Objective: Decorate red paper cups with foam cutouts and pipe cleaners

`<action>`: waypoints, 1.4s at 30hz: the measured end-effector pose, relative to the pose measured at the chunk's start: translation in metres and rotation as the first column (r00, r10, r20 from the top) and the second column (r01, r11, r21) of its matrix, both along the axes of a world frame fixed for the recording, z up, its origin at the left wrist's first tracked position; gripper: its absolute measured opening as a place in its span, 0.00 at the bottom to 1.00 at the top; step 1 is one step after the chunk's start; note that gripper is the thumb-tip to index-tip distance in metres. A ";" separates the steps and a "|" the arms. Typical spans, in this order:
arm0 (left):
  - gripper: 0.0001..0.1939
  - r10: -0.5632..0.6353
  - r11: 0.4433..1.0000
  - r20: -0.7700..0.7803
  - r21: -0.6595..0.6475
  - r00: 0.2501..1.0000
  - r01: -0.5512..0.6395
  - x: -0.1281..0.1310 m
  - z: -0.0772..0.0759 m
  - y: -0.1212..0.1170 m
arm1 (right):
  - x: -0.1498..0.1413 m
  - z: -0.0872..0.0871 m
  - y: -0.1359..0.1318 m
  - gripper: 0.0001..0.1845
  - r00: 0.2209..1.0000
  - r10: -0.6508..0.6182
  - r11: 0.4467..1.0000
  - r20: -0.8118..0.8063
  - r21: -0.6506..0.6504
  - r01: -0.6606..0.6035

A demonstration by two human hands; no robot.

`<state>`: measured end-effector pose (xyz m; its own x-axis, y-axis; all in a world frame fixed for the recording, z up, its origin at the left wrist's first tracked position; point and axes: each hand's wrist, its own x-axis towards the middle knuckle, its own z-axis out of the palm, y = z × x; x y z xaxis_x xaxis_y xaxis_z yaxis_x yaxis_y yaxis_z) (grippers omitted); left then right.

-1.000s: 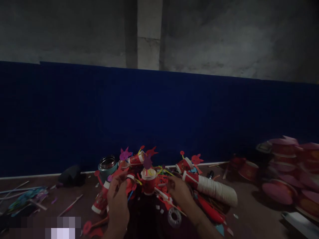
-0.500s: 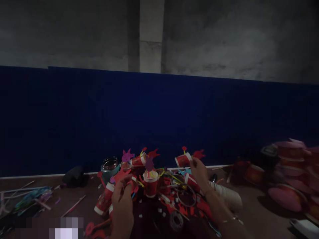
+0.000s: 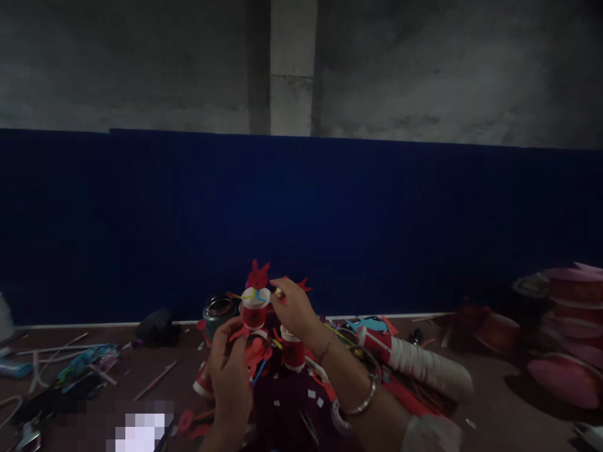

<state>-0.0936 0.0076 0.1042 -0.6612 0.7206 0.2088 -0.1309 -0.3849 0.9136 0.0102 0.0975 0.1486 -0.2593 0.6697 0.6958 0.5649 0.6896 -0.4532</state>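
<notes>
Dim room, grey wall (image 3: pixel 164 69), pale pillar (image 3: pixel 292 56); blue panel (image 3: pixel 330 213) along far edge of brown surface (image 3: pixel 499 414). From left: straws (image 3: pixel 59 349), then dark bundle (image 3: pixel 157 326) and flask (image 3: pixel 220 309) near far edge. Left hand (image 3: pixel 230 370) at base of upright rabbit cup (image 3: pixel 255 315), grip unclear. Right hand (image 3: pixel 296 309) beside its rim, grip unclear. Cup stack (image 3: pixel 426 367) lying tilted. Pink-topped cups (image 3: pixel 572 304) toward right edge, blurred.

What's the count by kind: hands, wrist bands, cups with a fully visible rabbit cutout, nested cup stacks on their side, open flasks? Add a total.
Hands (left hand, right hand): 2
Wrist bands (chain, bangle): 2
Rabbit cup: 1
Cup stack: 1
Open flask: 1
Total: 7
</notes>
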 end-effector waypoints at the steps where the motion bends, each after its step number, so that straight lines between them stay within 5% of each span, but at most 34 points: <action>1: 0.14 -0.074 0.997 0.002 -0.025 0.997 0.074 0.000 -0.001 0.001 | 0.009 -0.006 -0.001 0.17 1.000 -0.018 1.000 0.017 -0.014 0.018; 4: 0.19 -0.210 0.974 0.013 -0.085 0.978 0.210 -0.001 -0.013 0.009 | 0.054 -0.028 -0.006 0.16 0.989 -0.137 0.987 0.064 -0.072 0.141; 9: 0.23 -0.134 0.991 -0.338 -0.045 0.931 0.126 -0.007 -0.033 0.032 | 0.149 -0.068 -0.015 0.18 0.910 -0.373 0.907 0.183 -0.135 0.399; 10: 0.24 -0.108 0.994 -0.474 -0.051 0.874 0.095 -0.009 -0.033 0.038 | 0.164 -0.075 -0.017 0.19 0.892 -0.403 0.891 0.207 -0.137 0.434; 14: 0.21 -0.117 0.992 -0.625 -0.042 0.772 0.117 -0.014 -0.021 0.059 | 0.207 -0.098 -0.027 0.22 0.821 -0.495 0.833 0.284 -0.114 0.542; 18: 0.21 -0.100 0.992 -0.704 -0.015 0.704 0.126 -0.014 -0.012 0.072 | 0.226 -0.121 -0.031 0.30 0.638 -0.555 0.738 0.534 -0.038 0.674; 22: 0.21 -0.043 0.994 -0.741 0.038 0.670 0.105 -0.014 -0.017 0.069 | 0.230 -0.136 -0.032 0.33 0.528 -0.581 0.674 0.619 0.002 0.739; 28: 0.18 0.054 0.992 -0.759 0.118 0.649 0.055 -0.005 -0.014 0.051 | 0.234 -0.133 -0.031 0.33 0.474 -0.595 0.643 0.649 0.030 0.766; 32: 0.16 0.028 0.972 -0.803 0.160 0.596 0.170 0.029 -0.006 0.029 | 0.240 -0.131 -0.031 0.29 0.490 -0.588 0.678 0.643 0.063 0.732; 37: 0.20 -0.082 0.880 -0.977 0.020 0.195 0.474 0.090 -0.019 0.010 | 0.240 -0.129 -0.036 0.30 0.570 -0.530 0.767 0.628 0.070 0.637; 42: 0.33 -0.111 0.908 -0.975 -0.177 -0.190 0.381 0.148 -0.053 0.034 | 0.233 -0.125 -0.046 0.30 0.625 -0.477 0.809 0.617 0.032 0.586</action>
<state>0.0543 0.0415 0.0511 0.5890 0.6426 0.4900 0.7052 -0.7049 0.0767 0.2428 0.0512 0.0239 -0.1279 0.9039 0.4083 0.9909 0.1336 0.0146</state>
